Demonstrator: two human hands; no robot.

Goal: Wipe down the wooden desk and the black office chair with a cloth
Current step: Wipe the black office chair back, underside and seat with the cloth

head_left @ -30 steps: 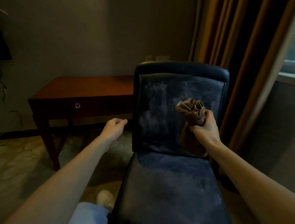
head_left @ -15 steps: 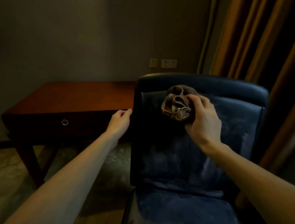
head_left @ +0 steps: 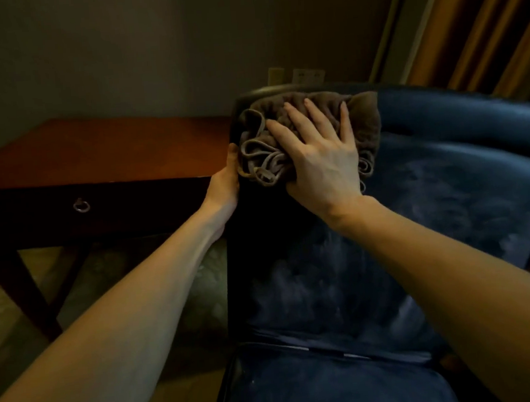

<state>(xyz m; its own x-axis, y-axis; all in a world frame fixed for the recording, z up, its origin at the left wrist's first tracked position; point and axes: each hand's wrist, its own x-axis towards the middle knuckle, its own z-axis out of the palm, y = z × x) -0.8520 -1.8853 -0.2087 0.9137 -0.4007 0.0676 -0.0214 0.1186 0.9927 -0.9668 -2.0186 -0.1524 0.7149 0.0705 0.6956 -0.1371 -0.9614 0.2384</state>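
The black office chair (head_left: 448, 211) fills the right half of the view, its backrest facing me and marked with pale dusty smears. A crumpled brown cloth (head_left: 362, 120) lies against the top left of the backrest. My right hand (head_left: 320, 155) presses flat on the cloth with fingers spread. My left hand (head_left: 224, 181) grips the backrest's left edge, its fingers hidden behind the chair. The wooden desk (head_left: 110, 149) stands to the left, just behind the chair, with a ring pull (head_left: 81, 205) on its drawer.
Brown curtains (head_left: 481, 25) hang at the upper right behind the chair. Wall sockets (head_left: 307, 75) sit on the wall just above the backrest. Patterned floor (head_left: 19, 315) shows under the desk, between its dark legs.
My right hand carried the bunched cloth up from the middle of the backrest to its top and flattened onto it. My left hand moved in and took hold of the backrest's left edge.
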